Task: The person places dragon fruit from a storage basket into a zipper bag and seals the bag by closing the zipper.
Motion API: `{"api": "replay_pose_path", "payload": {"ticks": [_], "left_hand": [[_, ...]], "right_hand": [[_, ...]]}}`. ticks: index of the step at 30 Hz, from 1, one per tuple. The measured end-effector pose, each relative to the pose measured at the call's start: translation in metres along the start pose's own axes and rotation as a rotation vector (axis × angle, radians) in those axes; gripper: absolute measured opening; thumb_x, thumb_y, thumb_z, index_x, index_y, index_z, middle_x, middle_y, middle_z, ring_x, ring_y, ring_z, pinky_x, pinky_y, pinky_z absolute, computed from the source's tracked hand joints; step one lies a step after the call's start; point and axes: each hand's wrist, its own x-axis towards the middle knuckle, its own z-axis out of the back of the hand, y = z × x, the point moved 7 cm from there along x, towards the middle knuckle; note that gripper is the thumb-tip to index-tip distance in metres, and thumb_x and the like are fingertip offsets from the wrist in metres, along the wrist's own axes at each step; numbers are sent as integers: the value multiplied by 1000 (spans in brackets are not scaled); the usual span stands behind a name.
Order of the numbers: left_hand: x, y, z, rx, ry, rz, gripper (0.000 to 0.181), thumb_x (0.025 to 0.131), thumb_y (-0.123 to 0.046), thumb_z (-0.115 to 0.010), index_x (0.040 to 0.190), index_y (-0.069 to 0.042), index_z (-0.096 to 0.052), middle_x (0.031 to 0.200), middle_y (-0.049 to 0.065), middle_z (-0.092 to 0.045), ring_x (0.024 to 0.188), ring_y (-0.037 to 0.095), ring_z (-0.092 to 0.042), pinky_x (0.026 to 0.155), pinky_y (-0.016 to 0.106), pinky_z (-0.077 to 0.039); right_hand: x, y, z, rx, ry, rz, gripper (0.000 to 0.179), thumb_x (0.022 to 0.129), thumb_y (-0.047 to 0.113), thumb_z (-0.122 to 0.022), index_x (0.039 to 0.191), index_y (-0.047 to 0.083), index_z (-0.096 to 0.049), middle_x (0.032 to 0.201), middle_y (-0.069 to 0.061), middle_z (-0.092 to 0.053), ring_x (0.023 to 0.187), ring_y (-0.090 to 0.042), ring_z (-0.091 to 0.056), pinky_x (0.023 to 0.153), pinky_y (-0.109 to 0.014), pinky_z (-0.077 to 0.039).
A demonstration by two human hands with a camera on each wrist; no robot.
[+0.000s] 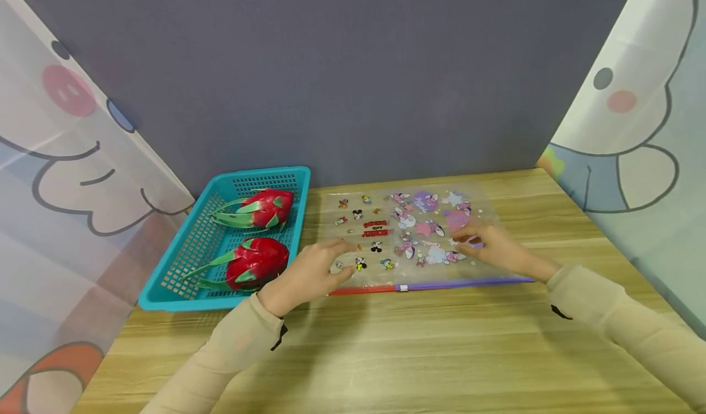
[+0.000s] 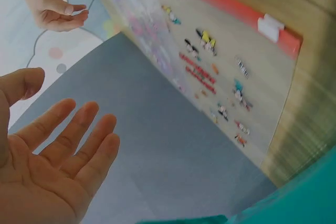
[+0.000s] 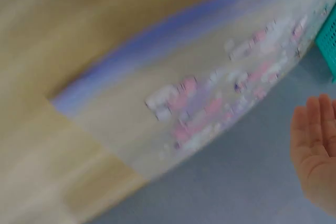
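Observation:
Two clear printed zip bags lie flat side by side on the table. The left bag (image 1: 368, 213) has cartoon figures and a red zip edge; the right bag (image 1: 436, 237) has pink and purple prints and a purple zip edge. My left hand (image 1: 309, 273) hovers at the left bag's near left corner, fingers loosely spread, palm bare in the left wrist view. Over the right bag's right side is my right hand (image 1: 491, 247), its fingers gently bent and holding nothing. The right wrist view shows its fingers extended beside the purple-edged bag (image 3: 194, 103).
A teal plastic basket (image 1: 184, 242) stands at the left, close to my left forearm. Two red dragon fruits with green leaves lie in it, one farther back (image 1: 271, 207) and one nearer (image 1: 259, 261). A grey panel (image 1: 353, 83) rises behind the table (image 1: 413, 353).

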Motion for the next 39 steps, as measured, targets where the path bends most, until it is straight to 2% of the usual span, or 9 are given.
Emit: {"api": "replay_pose_path", "payload": {"ticks": [5, 7, 11, 15, 21, 25, 32, 36, 39], "left_hand": [[2, 4, -11, -23, 31, -19, 37, 88, -29, -60, 121, -13, -60, 124, 4, -59, 114, 22, -55, 94, 40, -46], [3, 6, -17, -27, 57, -25, 37, 89, -29, -59, 122, -13, -59, 126, 3, -58, 118, 22, -52, 98, 40, -44], [3, 11, -28, -42, 115, -51, 36, 89, -26, -58, 122, -11, -59, 125, 3, -58, 117, 20, -53, 98, 38, -44], [2, 15, -37, -72, 152, -70, 36, 90, -24, -58, 122, -8, -59, 123, 2, -59, 116, 19, -53, 97, 37, -44], [2, 19, -46, -96, 187, -89, 35, 91, -23, -56, 122, -7, -58, 123, 2, -59, 114, 19, -54, 96, 37, -45], [1, 21, -49, -99, 206, -87, 35, 92, -25, -56, 122, -8, -59, 122, 2, -59, 113, 17, -54, 94, 36, -46], [0, 20, -52, -107, 239, -77, 36, 92, -27, -55, 123, -8, -58, 122, 3, -60, 111, 16, -56, 93, 35, -47], [0, 18, -55, -114, 246, -83, 36, 92, -26, -55, 122, -6, -58, 121, 3, -60, 110, 16, -56, 92, 35, -47], [1, 18, -57, -123, 252, -82, 36, 92, -25, -55, 123, -6, -58, 121, 3, -60, 109, 16, -57, 92, 35, -47]], "right_hand": [[-9, -13, -10, 198, 1, -24, 18, 85, 7, -63, 99, -4, -68, 97, -17, -67, 84, -10, -63, 71, -28, -54], [-13, -19, -14, 231, 10, -33, 16, 84, 6, -64, 97, -3, -69, 96, -17, -68, 83, -7, -62, 70, -24, -54], [-22, -28, -24, 226, 56, -77, 17, 84, 11, -66, 97, 1, -70, 98, -13, -68, 84, -6, -60, 73, -23, -52], [-28, -34, -32, 230, 104, -128, 21, 83, 17, -67, 100, 4, -69, 101, -11, -67, 87, -10, -61, 78, -26, -52], [-33, -38, -38, 214, 156, -120, 33, 77, 21, -73, 102, 2, -67, 101, -11, -67, 93, -23, -64, 82, -36, -51], [-36, -43, -41, 205, 176, -123, 35, 74, 20, -75, 104, 3, -66, 101, -9, -68, 95, -19, -64, 84, -33, -51], [-36, -50, -45, 255, 204, -130, 34, 77, 15, -73, 107, 2, -64, 104, -11, -67, 97, -17, -63, 83, -26, -51], [-36, -50, -44, 254, 193, -126, 27, 81, 16, -70, 104, 3, -66, 101, -10, -67, 93, -11, -63, 80, -21, -51], [-35, -49, -43, 240, 171, -95, 21, 83, 17, -68, 100, 5, -69, 98, -9, -67, 90, -11, -63, 77, -20, -51]]}}
